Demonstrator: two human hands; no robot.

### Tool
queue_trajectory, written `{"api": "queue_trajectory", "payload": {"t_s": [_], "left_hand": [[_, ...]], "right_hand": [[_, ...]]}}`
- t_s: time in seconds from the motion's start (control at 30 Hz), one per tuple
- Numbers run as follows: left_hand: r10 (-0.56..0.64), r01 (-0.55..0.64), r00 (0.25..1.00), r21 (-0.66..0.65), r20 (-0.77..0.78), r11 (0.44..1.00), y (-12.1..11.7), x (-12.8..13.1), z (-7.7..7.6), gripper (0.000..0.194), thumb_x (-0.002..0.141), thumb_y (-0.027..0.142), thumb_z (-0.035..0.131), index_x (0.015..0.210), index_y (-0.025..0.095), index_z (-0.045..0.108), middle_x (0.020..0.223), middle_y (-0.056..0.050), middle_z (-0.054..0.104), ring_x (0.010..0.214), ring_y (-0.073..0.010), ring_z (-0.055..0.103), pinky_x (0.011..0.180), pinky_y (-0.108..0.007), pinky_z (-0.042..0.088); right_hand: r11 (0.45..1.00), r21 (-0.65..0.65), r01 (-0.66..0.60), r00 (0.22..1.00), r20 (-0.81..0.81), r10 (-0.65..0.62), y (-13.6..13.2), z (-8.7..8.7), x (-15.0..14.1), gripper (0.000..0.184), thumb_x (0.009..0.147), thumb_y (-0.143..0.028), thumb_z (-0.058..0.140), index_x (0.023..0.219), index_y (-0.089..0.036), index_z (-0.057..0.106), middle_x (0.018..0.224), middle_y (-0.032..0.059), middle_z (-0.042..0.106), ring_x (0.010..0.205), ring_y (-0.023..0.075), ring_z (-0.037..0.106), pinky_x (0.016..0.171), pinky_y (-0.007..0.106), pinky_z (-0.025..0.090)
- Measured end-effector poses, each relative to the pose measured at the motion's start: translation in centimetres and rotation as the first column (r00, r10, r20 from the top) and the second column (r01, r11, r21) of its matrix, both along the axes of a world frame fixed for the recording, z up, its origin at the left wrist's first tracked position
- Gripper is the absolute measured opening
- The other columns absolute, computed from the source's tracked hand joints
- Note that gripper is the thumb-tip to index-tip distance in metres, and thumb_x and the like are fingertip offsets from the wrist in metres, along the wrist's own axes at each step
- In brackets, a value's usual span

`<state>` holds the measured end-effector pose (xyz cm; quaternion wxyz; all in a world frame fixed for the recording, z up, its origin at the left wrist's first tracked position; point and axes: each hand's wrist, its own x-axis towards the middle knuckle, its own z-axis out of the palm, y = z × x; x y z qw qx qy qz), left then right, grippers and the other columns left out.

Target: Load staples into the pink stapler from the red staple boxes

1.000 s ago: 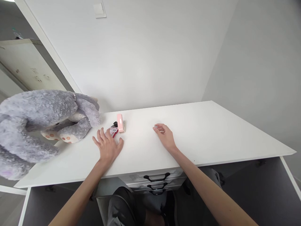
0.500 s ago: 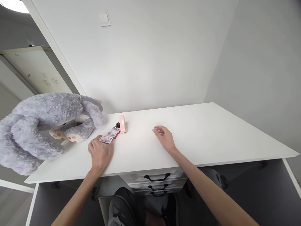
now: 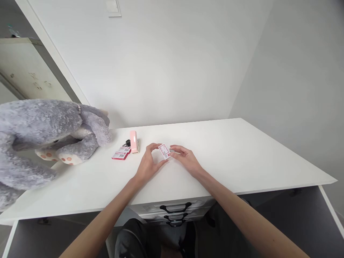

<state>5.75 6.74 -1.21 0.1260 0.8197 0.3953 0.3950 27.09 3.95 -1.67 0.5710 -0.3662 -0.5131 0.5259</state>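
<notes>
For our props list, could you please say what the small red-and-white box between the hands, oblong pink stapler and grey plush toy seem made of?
Small red-and-white box: probably smooth card, given flat printed face.
Oblong pink stapler: likely glossy plastic, by its bright highlight.
Grey plush toy: apparently fuzzy pile fabric, visibly tufted.

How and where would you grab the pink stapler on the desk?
Probably across its narrow width near mid-length, from above and the right. The pink stapler looks long and slim, while red-and-white boxes and a black item crowd its left side. The left hand is nearer, but holds a small box.
</notes>
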Motion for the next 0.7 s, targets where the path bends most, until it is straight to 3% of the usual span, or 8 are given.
{"api": "queue_trajectory", "payload": {"t_s": [0.07,0.23,0.37,0.57,0.7], "left_hand": [[-0.038,0.038,0.998,-0.01,0.041,0.999,1.3,0.8,0.1,0.071,0.086,0.044,0.077,0.141,0.028,0.035,0.145,-0.013,0.051,0.133,-0.0277,0.057,0.108,-0.046,0.049],[-0.065,0.077,0.983,-0.066,0.172,0.995,3.4,2.0,0.3,0.073,0.08,0.043,0.084,0.137,0.03,0.041,0.145,-0.011,0.053,0.125,-0.0269,0.062,0.106,-0.047,0.05],[-0.116,0.173,0.935,-0.145,0.335,0.974,4.6,1.9,0.5,0.077,0.074,0.042,0.089,0.134,0.03,0.043,0.146,-0.011,0.053,0.123,-0.0255,0.062,0.109,-0.049,0.048],[0.016,0.322,0.785,-0.431,0.619,0.843,6.0,0.8,0.9,0.05,0.092,0.054,0.067,0.13,0.027,0.05,0.137,-0.011,0.063,0.123,-0.0249,0.065,0.114,-0.05,0.044],[0.051,0.408,0.703,-0.461,0.71,0.788,6.1,0.4,1.1,0.051,0.094,0.051,0.066,0.135,0.028,0.048,0.124,-0.007,0.072,0.117,-0.0235,0.069,0.116,-0.05,0.041]], "right_hand": [[0.999,-0.029,-0.036,0.999,-0.001,0.036,0.4,-0.1,0.5,0.034,0.079,-0.048,0.083,0.106,-0.029,0.078,0.136,0.0038,0.068,0.127,0.0262,0.061,0.108,0.041,0.047],[0.987,-0.149,-0.054,0.998,-0.032,0.049,1.7,-0.5,1.2,0.039,0.079,-0.051,0.083,0.109,-0.027,0.078,0.113,0.0048,0.077,0.107,0.0264,0.071,0.109,0.047,0.047],[0.987,-0.139,-0.077,0.992,-0.109,0.062,3.0,-0.4,0.9,0.036,0.08,-0.049,0.084,0.108,-0.026,0.079,0.117,0.0049,0.076,0.112,0.0253,0.069,0.111,0.045,0.047],[0.96,-0.147,-0.237,0.958,-0.2,0.206,6.0,-0.1,0.3,0.035,0.081,-0.048,0.084,0.107,-0.025,0.08,0.114,0.0069,0.077,0.113,0.0248,0.069,0.111,0.046,0.046],[0.922,-0.201,-0.331,0.932,-0.224,0.285,7.1,-0.2,0.2,0.035,0.082,-0.049,0.083,0.107,-0.024,0.08,0.113,0.007,0.077,0.109,0.0228,0.069,0.11,0.043,0.046]]}}
